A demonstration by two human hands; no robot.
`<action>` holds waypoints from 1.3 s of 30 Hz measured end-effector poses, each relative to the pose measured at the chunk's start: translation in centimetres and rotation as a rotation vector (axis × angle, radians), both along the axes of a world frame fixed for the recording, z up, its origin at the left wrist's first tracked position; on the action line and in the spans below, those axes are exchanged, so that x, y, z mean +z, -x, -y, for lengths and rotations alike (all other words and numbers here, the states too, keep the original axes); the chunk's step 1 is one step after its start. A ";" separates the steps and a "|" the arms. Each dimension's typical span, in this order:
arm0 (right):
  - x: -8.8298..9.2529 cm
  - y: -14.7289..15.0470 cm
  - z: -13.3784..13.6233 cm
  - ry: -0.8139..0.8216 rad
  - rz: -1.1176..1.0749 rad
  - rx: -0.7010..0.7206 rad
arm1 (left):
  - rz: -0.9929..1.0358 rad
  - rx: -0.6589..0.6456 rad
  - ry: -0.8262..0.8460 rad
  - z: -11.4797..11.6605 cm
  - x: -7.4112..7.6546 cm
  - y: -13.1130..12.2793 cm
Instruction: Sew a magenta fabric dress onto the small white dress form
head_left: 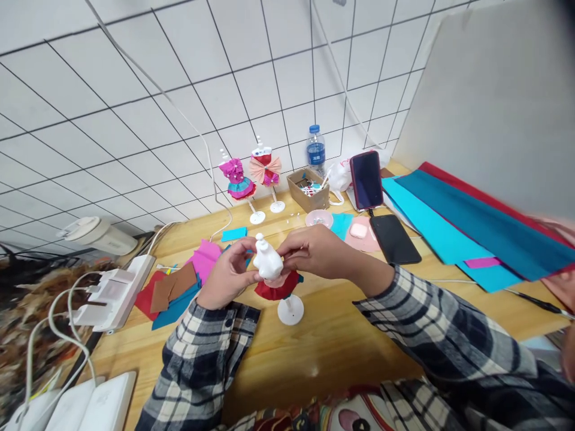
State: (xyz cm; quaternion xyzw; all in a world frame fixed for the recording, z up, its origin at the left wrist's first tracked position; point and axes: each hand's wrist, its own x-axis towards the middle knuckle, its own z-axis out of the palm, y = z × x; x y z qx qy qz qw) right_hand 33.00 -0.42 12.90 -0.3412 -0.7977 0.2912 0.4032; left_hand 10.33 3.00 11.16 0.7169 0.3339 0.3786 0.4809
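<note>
A small white mannequin [268, 261] with a red paper skirt [279, 288] stands on its round base [290, 310] on the wooden table [323, 335]. My left hand [228, 273] grips its torso from the left, fingers curled round it. My right hand [314, 250] pinches at the waist from the right, fingers pressed together on the figure. Both arms wear plaid sleeves.
Two dressed mannequins [238, 179] [266, 167] stand by the tiled wall, with a cardboard box [308, 189], a water bottle [316, 149], a pink dish [319, 219], two phones [366, 179] [395, 238]. Coloured paper scraps [176, 288] lie left, large teal sheets [467, 227] right, power strip [117, 292] far left.
</note>
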 end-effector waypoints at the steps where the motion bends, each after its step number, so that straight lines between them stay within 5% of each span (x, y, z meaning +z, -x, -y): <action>1: 0.1 0.2 0.3 0.020 -0.004 -0.039 | -0.059 0.037 -0.084 0.2 0.5 0.3; 6: 0.1 1.6 2.6 0.060 -0.021 -0.201 | -0.419 0.117 -0.405 2.2 2.5 2.8; 11: -0.2 2.8 4.3 -0.005 0.028 -0.228 | -0.567 -0.006 -0.422 4.2 3.6 3.6; 17: 0.0 3.1 4.7 0.014 0.037 -0.201 | -0.684 0.243 -0.652 5.8 3.6 2.0; 24: -0.8 2.1 4.4 0.129 -0.123 -0.077 | -0.641 0.213 -0.507 4.7 2.7 3.0; 29: -0.4 1.4 5.1 0.067 -0.070 -0.135 | -0.565 0.227 -0.421 4.3 2.2 3.4; 39: 1.3 1.0 4.2 -0.060 0.127 -0.144 | -0.605 0.042 -0.477 4.2 4.0 2.6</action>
